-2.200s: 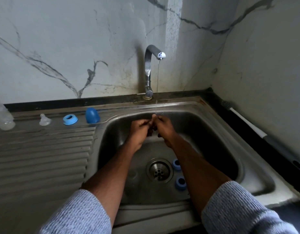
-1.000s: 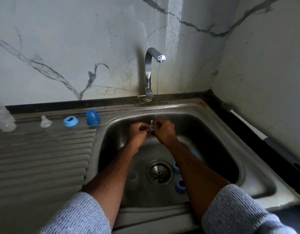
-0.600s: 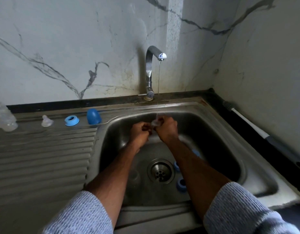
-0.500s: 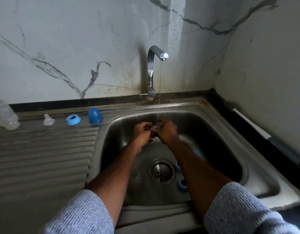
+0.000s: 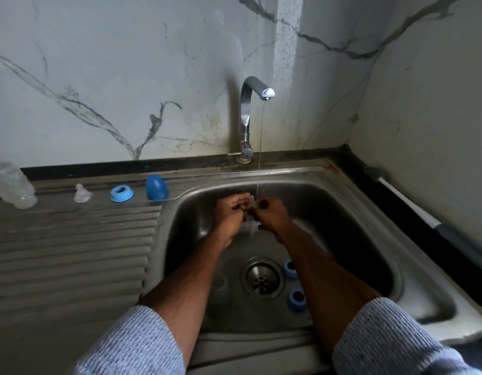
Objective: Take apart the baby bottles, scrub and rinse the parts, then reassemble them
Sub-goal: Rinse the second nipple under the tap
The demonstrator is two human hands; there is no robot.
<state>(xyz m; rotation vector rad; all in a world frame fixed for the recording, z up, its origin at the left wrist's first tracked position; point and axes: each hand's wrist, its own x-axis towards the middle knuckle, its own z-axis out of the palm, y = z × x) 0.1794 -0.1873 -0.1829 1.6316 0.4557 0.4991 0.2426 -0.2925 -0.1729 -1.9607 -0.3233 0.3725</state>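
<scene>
A marble-veined wall [image 5: 126, 77] fills the upper half of my view, with a steel sink [image 5: 413, 282] set below it in the lower right and a ribbed drainboard [image 5: 66, 253] running off to the lower left. A chrome tap [image 5: 248, 115] stands at upper centre, and I see a thin stream of water [image 5: 261, 147] falling from its spout into the basin.

Both forearms reach up from the bottom edge, grey knit sleeves [image 5: 131, 345] pushed back, and converge under the stream at centre frame. The left hand [image 5: 230, 212] and right hand [image 5: 271, 213] are drawn together, fingers curled, with a small clear bottle part [image 5: 251, 205] pinched between them right where the water lands. I cannot tell exactly what part it is; it is pale, translucent and mostly hidden by the fingers.

Below the hands, at lower centre, lies the drain [image 5: 262, 277]. Just right of it, against the right forearm, I see 2 blue rings [image 5: 296, 299] on the basin floor.

On the drainboard's top edge, left of the hands, 4 pieces sit in a row: a blue cap [image 5: 156, 187] nearest the basin, a blue collar ring [image 5: 121, 193], a clear teat [image 5: 82, 193], and a clear bottle body [image 5: 13, 185] at the far left edge. A white-handled brush [image 5: 407, 204] lies along the counter at right.
</scene>
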